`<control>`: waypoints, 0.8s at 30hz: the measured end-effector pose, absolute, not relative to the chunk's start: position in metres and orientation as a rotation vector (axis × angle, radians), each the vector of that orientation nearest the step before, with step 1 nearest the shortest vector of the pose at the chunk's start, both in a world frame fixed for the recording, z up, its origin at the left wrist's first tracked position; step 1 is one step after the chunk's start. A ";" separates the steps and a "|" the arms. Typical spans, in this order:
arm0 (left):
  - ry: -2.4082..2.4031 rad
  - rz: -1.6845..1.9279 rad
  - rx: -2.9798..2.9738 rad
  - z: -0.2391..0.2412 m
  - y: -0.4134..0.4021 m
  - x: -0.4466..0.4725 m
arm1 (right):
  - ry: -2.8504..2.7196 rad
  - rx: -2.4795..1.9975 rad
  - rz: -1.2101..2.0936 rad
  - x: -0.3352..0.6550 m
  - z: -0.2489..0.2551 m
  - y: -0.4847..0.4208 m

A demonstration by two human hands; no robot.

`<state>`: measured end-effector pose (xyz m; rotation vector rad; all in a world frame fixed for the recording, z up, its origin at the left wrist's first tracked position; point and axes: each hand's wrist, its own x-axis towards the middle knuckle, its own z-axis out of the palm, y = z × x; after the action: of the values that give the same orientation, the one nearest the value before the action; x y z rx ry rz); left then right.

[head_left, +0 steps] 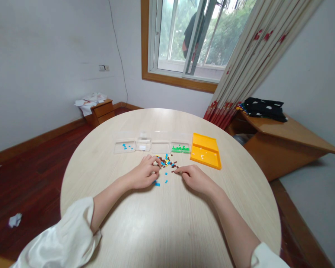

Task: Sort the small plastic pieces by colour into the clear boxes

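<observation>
A small pile of mixed building bricks [167,161], brown, blue and yellow, lies on the round pale table [167,223]. At its left edge rests my left hand [145,172], fingers bent and apart, with nothing visibly held. A blue brick [157,184] lies beside its thumb side. On the pile's right, my right hand [194,178] stretches its index finger to a small brown brick [173,171], while the other fingers curl under. Two loose blue bricks [166,181] lie between the hands.
Behind the pile stand clear boxes: one with blue bricks [124,146], a small one [142,145], another clear box [160,147], and one with green bricks [181,148]. An open yellow case [218,163] holds white pieces. A person [190,35] is outside the window.
</observation>
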<state>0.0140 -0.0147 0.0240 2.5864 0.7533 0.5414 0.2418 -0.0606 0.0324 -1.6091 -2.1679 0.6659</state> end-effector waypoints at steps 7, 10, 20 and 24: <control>0.760 0.412 2.614 0.021 -0.016 0.015 | -2.188 -1.611 0.650 0.241 0.032 -0.061; 0.742 0.421 2.589 0.023 -0.017 0.015 | -2.204 -1.588 0.668 0.241 0.031 -0.061; 0.671 0.398 2.595 0.027 -0.018 0.014 | -2.207 -1.682 0.592 0.245 0.029 -0.059; 0.657 0.375 2.605 0.027 -0.019 0.015 | -2.163 -1.766 0.466 0.247 0.027 -0.057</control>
<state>0.0154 -0.0190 0.0268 2.6055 0.6567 0.3753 0.2469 -0.0565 0.0275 -1.7657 -2.1634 0.4660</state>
